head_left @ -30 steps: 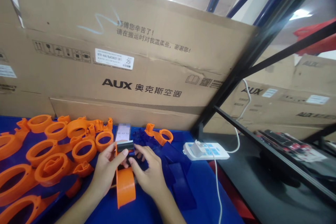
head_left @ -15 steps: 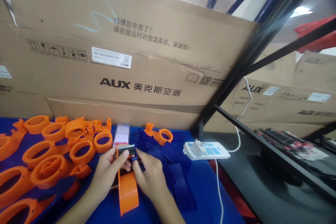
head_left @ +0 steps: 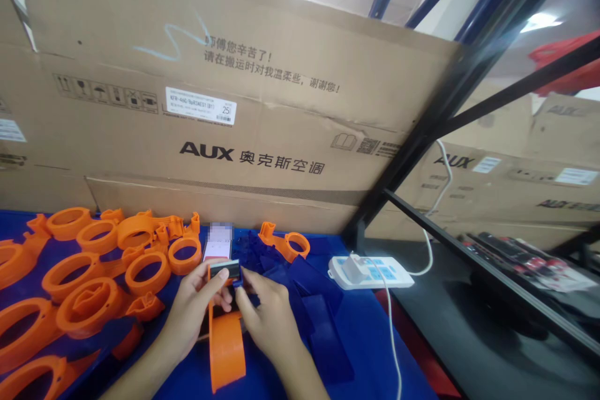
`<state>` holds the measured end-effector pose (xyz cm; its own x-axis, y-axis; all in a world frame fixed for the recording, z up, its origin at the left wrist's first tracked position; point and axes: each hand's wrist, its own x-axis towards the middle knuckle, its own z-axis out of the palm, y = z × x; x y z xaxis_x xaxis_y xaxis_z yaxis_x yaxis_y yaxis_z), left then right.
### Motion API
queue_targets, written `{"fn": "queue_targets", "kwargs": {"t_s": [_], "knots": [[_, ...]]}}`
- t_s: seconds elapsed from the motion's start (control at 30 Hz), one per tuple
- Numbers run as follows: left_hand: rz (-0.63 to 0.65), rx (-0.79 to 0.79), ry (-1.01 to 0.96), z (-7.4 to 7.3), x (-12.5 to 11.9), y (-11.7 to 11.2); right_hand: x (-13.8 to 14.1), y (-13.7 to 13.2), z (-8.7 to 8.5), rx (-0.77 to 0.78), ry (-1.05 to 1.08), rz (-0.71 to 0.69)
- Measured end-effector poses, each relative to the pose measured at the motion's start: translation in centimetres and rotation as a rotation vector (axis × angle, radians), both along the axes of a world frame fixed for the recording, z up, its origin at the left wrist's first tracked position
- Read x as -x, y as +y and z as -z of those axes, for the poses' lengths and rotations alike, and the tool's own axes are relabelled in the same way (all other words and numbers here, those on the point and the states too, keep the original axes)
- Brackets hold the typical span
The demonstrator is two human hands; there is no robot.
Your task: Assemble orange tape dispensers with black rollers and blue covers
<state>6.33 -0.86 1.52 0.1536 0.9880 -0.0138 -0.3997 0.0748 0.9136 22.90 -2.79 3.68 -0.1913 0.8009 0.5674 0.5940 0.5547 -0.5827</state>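
Note:
My left hand [head_left: 190,312] and my right hand [head_left: 266,311] meet over the blue table surface [head_left: 356,337]. Together they hold an orange plastic ring part [head_left: 225,347] that stands on edge between them. A small black toothed piece [head_left: 224,270] sits at its top, pinched by my left thumb and fingers. My right fingers press a small blue bit against the black piece's right end. Both hands are closed on the part.
Several orange ring parts [head_left: 89,269] cover the table's left side. A phone [head_left: 218,244] lies behind my hands, another orange part [head_left: 285,240] and dark blue pieces [head_left: 319,319] to the right. A white power strip [head_left: 370,270] sits by the black shelf frame. Cardboard boxes [head_left: 244,106] wall the back.
The view shifted slightly. My hands stay on the orange part, with the fingers adjusting a little around the black piece.

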Motion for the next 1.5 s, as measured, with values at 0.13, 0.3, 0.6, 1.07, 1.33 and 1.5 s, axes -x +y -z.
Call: {"fn": "queue_targets", "kwargs": {"t_s": [0.13, 0.3, 0.6, 1.07, 1.33, 1.5], "knots": [[0.001, 0.134, -0.089, -0.9, 0.0, -0.2, -0.6, 0.1, -1.4, 0.146, -0.042, -0.128], [0.080, 0.256, -0.218, -1.2, 0.1, -0.2, -1.1, 0.4, -0.3, 0.022, -0.166, -0.070], [0.050, 0.363, -0.200, -0.9, -0.3, -0.7, -0.3, 0.6, 2.5, -0.127, -0.352, 0.019], [0.097, 0.348, -0.216, -0.6, -0.2, -0.1, 0.0, 0.2, 1.9, -0.128, -0.250, 0.079], [0.110, 0.348, -0.173, -1.2, 0.1, -0.2, -0.6, 0.6, 0.6, -0.118, -0.117, -0.022], [0.113, 0.396, -0.224, -1.9, 1.0, 0.4, -1.3, 0.7, -0.1, -0.115, 0.086, 0.136]]}}
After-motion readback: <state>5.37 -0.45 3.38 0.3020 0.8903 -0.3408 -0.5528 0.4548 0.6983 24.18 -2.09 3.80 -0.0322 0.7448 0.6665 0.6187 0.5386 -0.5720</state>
